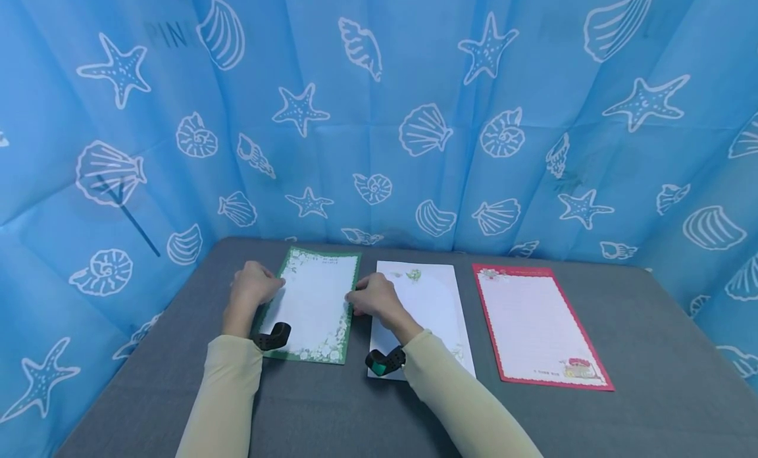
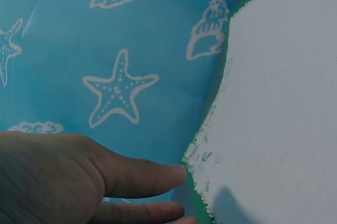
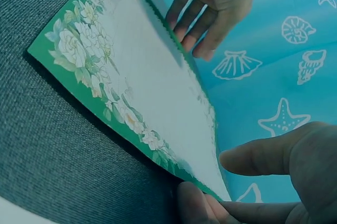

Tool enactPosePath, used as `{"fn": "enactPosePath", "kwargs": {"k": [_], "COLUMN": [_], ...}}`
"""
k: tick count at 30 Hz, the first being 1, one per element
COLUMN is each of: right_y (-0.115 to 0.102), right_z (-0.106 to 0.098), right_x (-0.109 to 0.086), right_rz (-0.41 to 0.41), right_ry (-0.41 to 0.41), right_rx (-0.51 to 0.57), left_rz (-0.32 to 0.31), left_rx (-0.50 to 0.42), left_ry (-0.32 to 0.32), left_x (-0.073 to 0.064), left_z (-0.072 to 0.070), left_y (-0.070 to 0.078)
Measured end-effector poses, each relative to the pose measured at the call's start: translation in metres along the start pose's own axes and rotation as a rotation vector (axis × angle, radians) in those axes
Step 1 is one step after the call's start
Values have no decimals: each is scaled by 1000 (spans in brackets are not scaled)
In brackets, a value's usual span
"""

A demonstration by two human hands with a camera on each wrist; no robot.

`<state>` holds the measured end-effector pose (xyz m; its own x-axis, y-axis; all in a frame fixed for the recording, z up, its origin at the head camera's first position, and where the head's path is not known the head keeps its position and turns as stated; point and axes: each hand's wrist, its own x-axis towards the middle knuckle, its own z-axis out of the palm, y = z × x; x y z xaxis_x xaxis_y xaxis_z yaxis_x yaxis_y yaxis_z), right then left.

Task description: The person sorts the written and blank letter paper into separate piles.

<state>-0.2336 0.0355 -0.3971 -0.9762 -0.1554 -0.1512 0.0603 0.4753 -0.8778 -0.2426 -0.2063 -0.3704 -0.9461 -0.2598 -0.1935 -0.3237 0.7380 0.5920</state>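
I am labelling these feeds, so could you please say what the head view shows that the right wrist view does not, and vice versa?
Only the head view shows the red-bordered white paper sheet, the cream fabric sleeves and the black wristbands.

Only the right wrist view shows the palm side of the left hand.

Both show the green-bordered white floral paper sheet, that hand, the right hand, the blue curtain with white seashell prints and the grey fabric tabletop.

The bench has a matt, coarsely woven cloth surface. Toward its far edge, the green-bordered sheet, white sheet and red-bordered sheet look like smooth paper. Beyond, the curtain looks smooth, faintly glossy; the sleeves, matt cloth.
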Motion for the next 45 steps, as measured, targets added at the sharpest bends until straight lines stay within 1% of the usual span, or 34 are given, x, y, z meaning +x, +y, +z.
{"fn": "enactPosePath", "kwargs": {"k": [5,10,12,15,19,24,26,31,34,40,45], "right_y": [-2,-3,-2,1,4,9,12,20,27,40,50], "right_z": [-4,-12,-17,-25,-39,-60,-69,-90,-100,-117,-130], "right_x": [-2,-7,-9,-13,-21,-30,-34,-46,-54,-66,-68], "right_rz": [-12,-26,-36,-63,-111,-162,-177,-196,-207,-222,-218], "right_ry": [-6,14,25,46,86,134,143,147,157,176,186], "right_rx": [19,79,104,104,78,68,65,27,-5,-36,-45], "left_rz": [17,56,88,164,261,350,385,470,516,595,637], "left_rx": [-10,-20,-22,-30,-78,-158,-201,-355,-411,-428,-401], "left_ry": [-5,-6,-8,-18,-40,-61,-82,-160,-190,-228,-243], "left_x": [-1,-3,-4,-5,-6,-8,-10,-19,-25,-38,-48], "left_z": [-1,-2,-1,2,10,21,26,38,44,59,74], "left_y": [-1,3,6,12,20,31,36,50,59,74,84]}}
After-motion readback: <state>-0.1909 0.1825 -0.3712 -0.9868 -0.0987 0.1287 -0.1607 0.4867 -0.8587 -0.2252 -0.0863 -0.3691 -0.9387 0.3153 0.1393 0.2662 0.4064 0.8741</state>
